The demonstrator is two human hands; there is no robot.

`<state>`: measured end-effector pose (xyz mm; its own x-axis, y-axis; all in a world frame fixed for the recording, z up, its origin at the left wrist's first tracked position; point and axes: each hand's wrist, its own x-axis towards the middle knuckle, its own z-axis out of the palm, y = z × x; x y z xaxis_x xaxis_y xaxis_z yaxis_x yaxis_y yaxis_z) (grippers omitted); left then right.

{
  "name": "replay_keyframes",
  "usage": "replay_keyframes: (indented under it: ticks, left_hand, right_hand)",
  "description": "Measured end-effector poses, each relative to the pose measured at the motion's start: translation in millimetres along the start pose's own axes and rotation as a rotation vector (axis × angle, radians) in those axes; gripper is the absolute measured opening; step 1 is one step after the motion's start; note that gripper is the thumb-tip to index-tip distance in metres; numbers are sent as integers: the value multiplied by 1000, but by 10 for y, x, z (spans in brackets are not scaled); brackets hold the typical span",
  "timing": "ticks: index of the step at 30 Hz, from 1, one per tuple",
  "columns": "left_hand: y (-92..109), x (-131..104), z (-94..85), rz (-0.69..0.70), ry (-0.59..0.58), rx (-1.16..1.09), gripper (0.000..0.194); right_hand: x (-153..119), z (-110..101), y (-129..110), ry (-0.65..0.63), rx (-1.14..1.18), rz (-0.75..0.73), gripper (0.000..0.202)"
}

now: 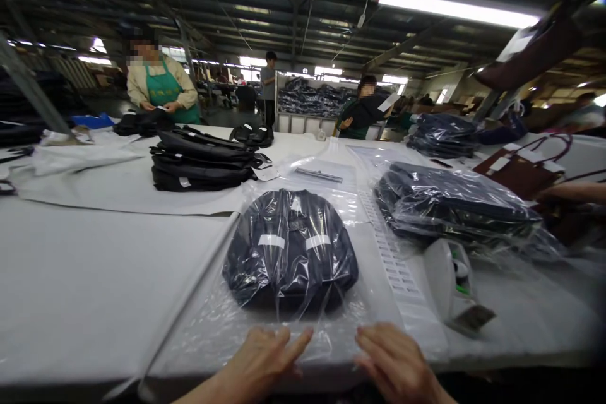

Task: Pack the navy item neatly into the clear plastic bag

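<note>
Head view. Dark backpack with two white patches (291, 265), inside a clear plastic bag (203, 325), lies on the white-covered table (95, 278). Step in hand, I judge: flattening loose film; it calls for light, even pressure. Left hand (265, 350), right hand (400, 356): near side of backpack, apart, palms down, fingers extended, seemingly gripping nothing. Black bag stack (201, 161) beyond backpack, leftward; white tape dispenser (442, 274) right.

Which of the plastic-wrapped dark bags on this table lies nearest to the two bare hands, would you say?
The lone backpack with two white strips; the other wrapped bags lie piled to its right.
</note>
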<state>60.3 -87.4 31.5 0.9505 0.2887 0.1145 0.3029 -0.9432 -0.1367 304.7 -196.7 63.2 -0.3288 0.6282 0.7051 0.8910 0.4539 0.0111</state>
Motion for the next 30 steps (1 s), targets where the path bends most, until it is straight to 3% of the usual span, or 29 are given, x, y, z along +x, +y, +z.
replay_keyframes:
  ticks: [2, 5, 6, 8, 11, 13, 15, 18, 21, 24, 30]
  left_hand:
    - [-34, -3, -352, 21, 108, -37, 78]
    - [-325, 108, -933, 137, 379, -91, 55]
    - [-474, 179, -1063, 139, 468, -99, 46]
    - [-788, 339, -1147, 128, 477, -93, 36]
    - [-1135, 501, -870, 262, 224, -70, 48]
    - [-1231, 502, -565, 344, 53, -73, 63]
    - [-1257, 434, -296, 378, -35, -103, 70]
    - [-1273, 307, -50, 440, -41, -162, 68]
    - [-1319, 239, 76, 473, -15, -199, 59]
    - [-1375, 226, 186, 449, 8, -184, 44]
    - [-1417, 205, 354, 435, 95, -138, 48]
  right_hand:
    - [331, -48, 148, 79, 79, 172, 17]
    - [799, 84, 431, 94, 182, 323, 13]
    - [898, 167, 506, 80, 214, 322, 14]
    - [983, 345, 593, 41, 271, 284, 15]
    - [880, 543, 592, -64, 335, 209, 20]
    - [742, 605, 566, -166, 342, 120, 24]
    - [610, 633, 562, -256, 308, 6, 28]
    - [457, 682, 613, -312, 235, -132, 36]
    - [332, 791, 678, -286, 174, -215, 43]
    - [218, 934, 706, -234, 106, -245, 42]
    - [135, 1067, 701, -203, 23, -260, 38]
